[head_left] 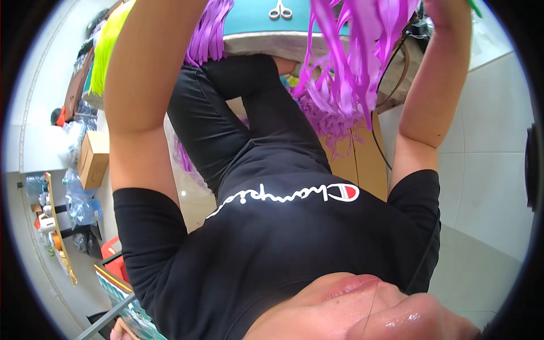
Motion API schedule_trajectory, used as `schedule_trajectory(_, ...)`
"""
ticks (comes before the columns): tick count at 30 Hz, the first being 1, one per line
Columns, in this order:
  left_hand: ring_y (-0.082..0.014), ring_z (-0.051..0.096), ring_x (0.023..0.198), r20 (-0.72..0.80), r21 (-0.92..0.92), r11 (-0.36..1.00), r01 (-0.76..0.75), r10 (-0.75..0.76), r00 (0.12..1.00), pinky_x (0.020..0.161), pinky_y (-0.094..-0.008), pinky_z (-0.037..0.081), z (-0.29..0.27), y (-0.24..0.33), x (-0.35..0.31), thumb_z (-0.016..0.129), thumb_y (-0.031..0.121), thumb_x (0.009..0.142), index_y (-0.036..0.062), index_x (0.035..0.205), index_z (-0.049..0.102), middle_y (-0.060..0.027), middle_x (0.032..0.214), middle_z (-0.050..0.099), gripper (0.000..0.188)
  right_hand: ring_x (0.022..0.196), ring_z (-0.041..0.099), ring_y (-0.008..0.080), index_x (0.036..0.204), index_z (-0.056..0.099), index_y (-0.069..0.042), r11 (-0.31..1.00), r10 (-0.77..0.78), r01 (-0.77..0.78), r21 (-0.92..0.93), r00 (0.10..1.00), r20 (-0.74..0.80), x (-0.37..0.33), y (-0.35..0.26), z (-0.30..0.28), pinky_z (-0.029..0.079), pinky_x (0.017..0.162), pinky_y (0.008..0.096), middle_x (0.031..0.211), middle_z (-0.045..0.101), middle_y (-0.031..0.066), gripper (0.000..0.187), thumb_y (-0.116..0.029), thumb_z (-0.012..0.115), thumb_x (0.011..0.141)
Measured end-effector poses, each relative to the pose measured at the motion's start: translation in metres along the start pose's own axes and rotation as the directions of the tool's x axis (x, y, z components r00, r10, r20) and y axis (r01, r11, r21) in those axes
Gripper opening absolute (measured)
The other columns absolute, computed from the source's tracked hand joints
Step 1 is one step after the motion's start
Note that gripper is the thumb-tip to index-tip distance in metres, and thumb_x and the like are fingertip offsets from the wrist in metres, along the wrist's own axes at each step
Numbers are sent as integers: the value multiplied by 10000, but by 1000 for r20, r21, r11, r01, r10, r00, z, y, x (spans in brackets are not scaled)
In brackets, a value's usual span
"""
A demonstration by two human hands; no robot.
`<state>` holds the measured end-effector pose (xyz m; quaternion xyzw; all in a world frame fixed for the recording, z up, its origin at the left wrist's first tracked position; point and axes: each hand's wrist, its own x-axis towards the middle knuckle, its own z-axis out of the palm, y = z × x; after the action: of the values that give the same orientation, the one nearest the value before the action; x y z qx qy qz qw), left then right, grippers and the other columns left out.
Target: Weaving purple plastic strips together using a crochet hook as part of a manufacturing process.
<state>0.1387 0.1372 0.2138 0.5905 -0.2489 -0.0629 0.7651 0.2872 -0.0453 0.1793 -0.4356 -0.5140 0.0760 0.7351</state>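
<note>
Both my forearms reach up past the top edge, so my left hand and my right hand lie outside the picture. Long, shiny purple ribbon strips [354, 62] hang in a loose bunch between my arms, nearer the right one; what holds their upper ends is cut off. A second bundle of purple strips [209, 34] drapes over the table edge beside my left forearm. White-handled scissors [280, 11] lie on the teal table top [249, 20]. Close to my right wrist, a small piece of something green [475, 7] shows.
Bright yellow-green strips [107, 54] hang at the far left. More purple strips [334, 116] are heaped below the table, near a dark cable [378, 144]. To the left stand a cardboard box [93, 158] and clear plastic bottles [84, 209]. A tiled wall [487, 136] rises at right.
</note>
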Motion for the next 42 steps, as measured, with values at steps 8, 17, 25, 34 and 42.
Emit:
schedule_trajectory(8, -275, 508, 1240, -494, -107, 985, 132, -168, 853, 1071, -427, 398, 20, -90, -36, 365, 323, 1026, -21, 1396, 374, -186, 1407, 445, 505, 665, 502, 89, 790, 452, -135, 185, -156, -363, 913, 907, 392, -40, 136, -75, 442, 591, 225, 775, 503, -20, 247, 75, 545, 882)
schedule_trajectory(17, -199, 514, 1100, -945, 322, 909, 266, 289, 156, 930, -365, 414, 32, -175, -82, 676, 350, 880, -16, 1290, 431, -171, 1244, 517, 602, 768, 554, 61, 751, 431, -115, 890, 341, -268, 370, 928, -148, -100, 73, -19, 449, 667, 208, 780, 537, -24, 257, -3, 597, 912)
schedule_trajectory(25, -143, 562, 1066, -760, 58, 960, -275, 221, 611, 929, -316, 442, 101, -231, -76, 711, 193, 865, 1, 1167, 542, -60, 1157, 592, 396, 776, 646, 157, 801, 447, -34, 954, 37, 46, -298, 963, 267, -148, 55, 52, 487, 675, 259, 942, 675, 109, 219, -40, 659, 855)
schedule_trajectory(34, -155, 575, 1030, -847, -122, 959, -257, 34, 530, 938, -329, 440, 120, -231, -105, 618, 31, 899, 2, 1204, 533, -50, 1080, 598, 318, 1014, 592, 189, 864, 362, -104, 657, 507, -502, 562, 846, 164, -206, 99, 25, 448, 913, 297, 1180, 599, 241, 347, -126, 708, 861)
schedule_trajectory(42, -165, 526, 1111, -803, -14, 990, -138, 71, 592, 998, -325, 383, 130, -223, -110, 538, 43, 943, -1, 1347, 433, -64, 1190, 552, 419, 896, 604, 142, 829, 351, -112, 829, 383, -344, 440, 924, 2, -189, 87, 10, 479, 759, 226, 1096, 636, 233, 371, 80, 667, 817)
